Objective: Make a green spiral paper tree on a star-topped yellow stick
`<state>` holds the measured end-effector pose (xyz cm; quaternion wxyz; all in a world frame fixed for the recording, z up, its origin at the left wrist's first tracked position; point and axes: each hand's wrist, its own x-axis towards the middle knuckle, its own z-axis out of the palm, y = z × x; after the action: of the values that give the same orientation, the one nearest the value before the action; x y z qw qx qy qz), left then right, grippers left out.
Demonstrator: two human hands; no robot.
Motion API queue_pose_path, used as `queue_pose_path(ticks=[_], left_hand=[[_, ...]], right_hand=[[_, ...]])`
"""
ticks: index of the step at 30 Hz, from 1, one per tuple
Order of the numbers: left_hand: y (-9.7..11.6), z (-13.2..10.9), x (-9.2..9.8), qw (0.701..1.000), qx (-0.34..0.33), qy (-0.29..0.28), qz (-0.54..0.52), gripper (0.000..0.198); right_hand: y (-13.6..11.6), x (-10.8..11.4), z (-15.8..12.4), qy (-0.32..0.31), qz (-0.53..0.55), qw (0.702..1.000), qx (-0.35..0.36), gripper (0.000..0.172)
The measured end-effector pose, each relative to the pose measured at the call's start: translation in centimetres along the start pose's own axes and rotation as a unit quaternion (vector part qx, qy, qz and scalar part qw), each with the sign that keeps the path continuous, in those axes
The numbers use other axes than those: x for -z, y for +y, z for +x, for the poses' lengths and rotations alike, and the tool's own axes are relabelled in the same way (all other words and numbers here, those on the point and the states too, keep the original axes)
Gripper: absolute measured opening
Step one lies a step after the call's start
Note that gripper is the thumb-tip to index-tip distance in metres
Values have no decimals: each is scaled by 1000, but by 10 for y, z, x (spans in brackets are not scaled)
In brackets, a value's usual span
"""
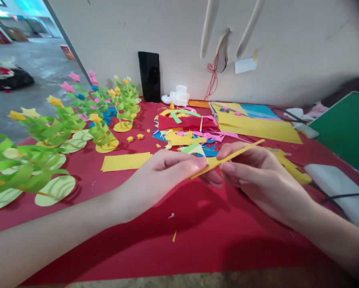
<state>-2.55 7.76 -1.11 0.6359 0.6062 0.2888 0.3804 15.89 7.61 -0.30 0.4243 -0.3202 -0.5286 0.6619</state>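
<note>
A narrow yellow paper strip (pixel 227 158) slants up to the right between both hands, over the red tabletop (pixel 197 228). My left hand (pixel 170 170) pinches its lower left end between thumb and fingers. My right hand (pixel 257 176) pinches the strip near its middle, fingers closed round it. The free end of the strip sticks out past my right hand toward the upper right.
Green spiral paper trees (pixel 47 132) with yellow and pink stars fill the left side. A yellow sheet (pixel 125 161) lies ahead of my left hand. Coloured paper scraps (pixel 188 128) and yellow sheets (pixel 257 126) lie behind. A black phone (pixel 149 76) leans on the wall. A green board (pixel 347 128) stands right.
</note>
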Motion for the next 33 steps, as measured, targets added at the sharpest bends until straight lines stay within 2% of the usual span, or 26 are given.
queue_pose_path(ticks=[2, 5, 10, 16, 21, 24, 27, 29, 33], left_hand=[[3, -1, 0, 1000, -3, -7, 2, 23], [5, -3, -1, 999, 4, 14, 41, 21], [9, -6, -3, 979, -30, 54, 194, 13], [15, -9, -5, 951, -77, 29, 299, 14], [11, -16, -5, 936, -108, 69, 327, 22], [12, -16, -7, 950, -107, 48, 290, 22], [14, -14, -12, 967, -79, 15, 241, 16], [14, -13, -13, 971, -71, 17, 227, 13], [12, -13, -14, 965, -98, 48, 237, 15]], right_hand=[[-1, -1, -1, -1, -5, 1000, 4, 13], [-3, -1, -3, 3, -20, 1000, 4, 11], [-4, -2, -6, 26, -72, 997, 20, 13], [-7, -6, -11, 60, -122, 990, 36, 8], [-9, -8, -14, 58, -126, 990, 32, 7], [-9, -8, -14, 55, -117, 991, 28, 7], [-8, -6, -14, 53, -115, 991, 35, 9], [-8, -6, -13, 50, -130, 989, 49, 14], [-11, -8, -13, 37, -190, 978, 73, 18]])
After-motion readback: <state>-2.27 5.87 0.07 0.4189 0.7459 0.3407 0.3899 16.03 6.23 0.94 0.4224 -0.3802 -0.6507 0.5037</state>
